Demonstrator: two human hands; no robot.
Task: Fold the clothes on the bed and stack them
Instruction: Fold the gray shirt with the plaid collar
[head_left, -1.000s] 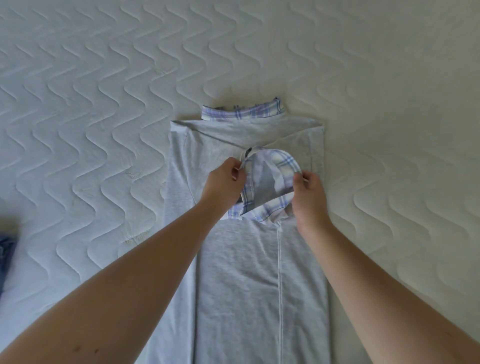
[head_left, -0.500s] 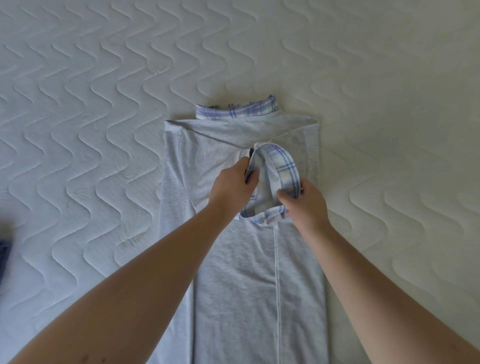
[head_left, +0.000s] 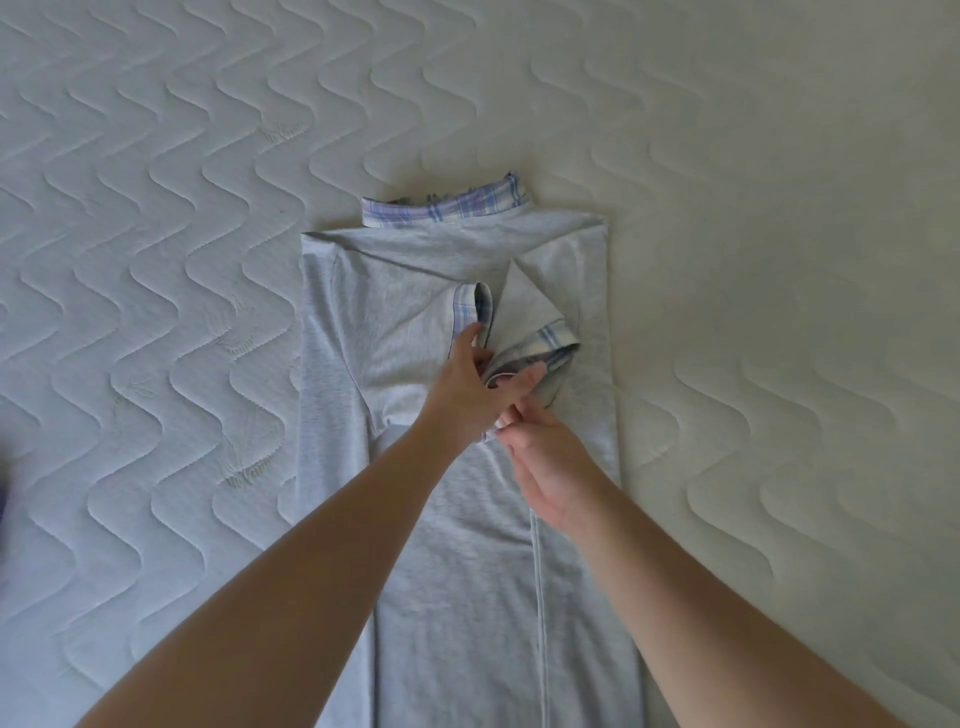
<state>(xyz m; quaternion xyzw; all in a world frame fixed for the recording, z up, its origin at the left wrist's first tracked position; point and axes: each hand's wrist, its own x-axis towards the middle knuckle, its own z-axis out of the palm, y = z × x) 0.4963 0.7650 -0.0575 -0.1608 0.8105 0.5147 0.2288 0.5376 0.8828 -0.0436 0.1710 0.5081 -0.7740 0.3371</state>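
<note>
the grey top (head_left: 467, 519) is being worked flat on the quilted bed (head_left: 156, 260), its long axis running away from the person, plaid collar (head_left: 447, 210) pointing to the far side and hem toward the body. the plaid cuffs (head_left: 550, 345) are being gathered at mid-chest, the left hand (head_left: 467, 389) being curled around the banding and the right hand (head_left: 545, 457) being pinched on it just below, fingers bent. a slip is being risked here: if the loose cuffs are being let go unevenly, the tucked sleeves could spring open and the narrow fold be skewed.
</note>
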